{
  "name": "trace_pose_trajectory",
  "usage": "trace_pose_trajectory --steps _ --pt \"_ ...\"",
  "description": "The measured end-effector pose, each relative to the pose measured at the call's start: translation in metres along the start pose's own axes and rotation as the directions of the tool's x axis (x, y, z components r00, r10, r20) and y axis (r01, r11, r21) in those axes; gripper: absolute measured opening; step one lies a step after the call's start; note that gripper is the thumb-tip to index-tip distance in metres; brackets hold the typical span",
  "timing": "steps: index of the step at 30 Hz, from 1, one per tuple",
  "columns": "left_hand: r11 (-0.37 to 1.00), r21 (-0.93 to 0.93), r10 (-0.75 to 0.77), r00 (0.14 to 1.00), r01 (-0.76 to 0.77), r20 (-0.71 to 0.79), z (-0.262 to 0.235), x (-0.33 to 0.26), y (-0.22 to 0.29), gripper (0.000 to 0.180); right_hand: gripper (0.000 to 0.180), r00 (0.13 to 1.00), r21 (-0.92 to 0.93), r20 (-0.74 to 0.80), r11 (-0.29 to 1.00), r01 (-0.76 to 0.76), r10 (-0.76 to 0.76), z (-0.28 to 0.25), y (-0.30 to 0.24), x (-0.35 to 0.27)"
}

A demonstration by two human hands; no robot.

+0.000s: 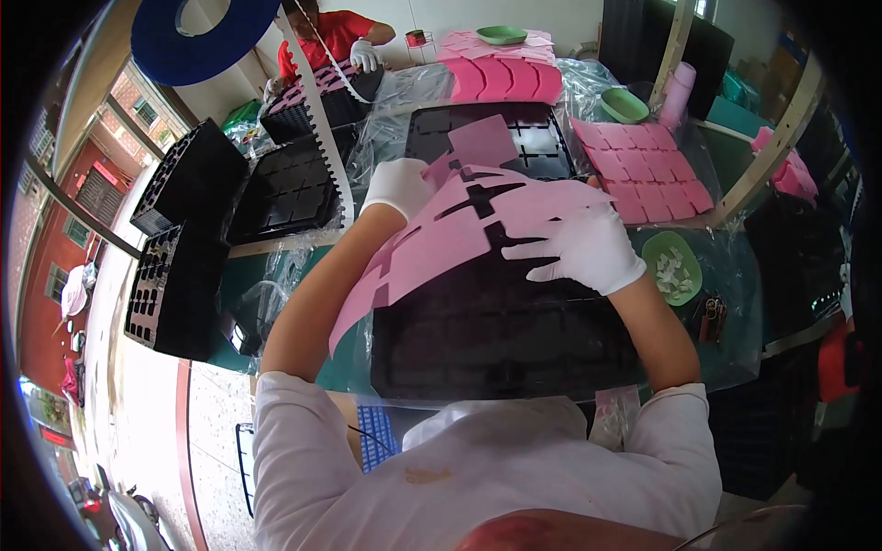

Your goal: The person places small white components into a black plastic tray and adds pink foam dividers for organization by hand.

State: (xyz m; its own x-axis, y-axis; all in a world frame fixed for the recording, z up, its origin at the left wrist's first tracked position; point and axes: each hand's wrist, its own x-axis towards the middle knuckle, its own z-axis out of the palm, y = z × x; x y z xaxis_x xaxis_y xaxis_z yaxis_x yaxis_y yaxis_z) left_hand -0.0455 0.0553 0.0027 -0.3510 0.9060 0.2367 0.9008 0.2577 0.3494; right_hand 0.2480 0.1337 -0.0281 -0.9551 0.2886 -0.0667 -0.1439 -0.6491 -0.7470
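Note:
A pink slotted sheet (439, 250) is lifted and bent over the black tray (496, 340) in front of me. My left hand (399, 190), in a white glove, holds it near its far left edge; those fingers are mostly hidden by the sheet. Against the sheet's right part, my gloved right hand (588, 250) has its fingers spread, pointing left over the tray. Another pink piece (484, 142) lies farther back, on a second black tray (432, 129).
Stacked black trays (188, 174) stand left. Pink sheets (643, 170) lie right, near a green dish of white bits (673, 268) and keys (710, 317). A blue reel (197, 37) hangs upper left with a toothed white strip (322, 138). Across the table, a gloved co-worker (344, 37) handles trays.

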Motion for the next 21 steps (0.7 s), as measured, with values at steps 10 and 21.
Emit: trace_pose_trajectory --steps 10,21 --pt "0.996 0.053 0.080 0.988 -0.074 -0.130 0.015 0.019 0.010 0.023 0.069 0.923 0.070 -0.250 0.945 0.319 -0.293 -0.021 0.009 -0.033" --pt "0.439 -0.887 -0.122 0.988 0.142 0.098 -0.047 -0.082 0.043 0.020 0.057 0.808 -0.497 -0.273 0.796 0.346 -0.522 -0.008 -0.002 -0.064"
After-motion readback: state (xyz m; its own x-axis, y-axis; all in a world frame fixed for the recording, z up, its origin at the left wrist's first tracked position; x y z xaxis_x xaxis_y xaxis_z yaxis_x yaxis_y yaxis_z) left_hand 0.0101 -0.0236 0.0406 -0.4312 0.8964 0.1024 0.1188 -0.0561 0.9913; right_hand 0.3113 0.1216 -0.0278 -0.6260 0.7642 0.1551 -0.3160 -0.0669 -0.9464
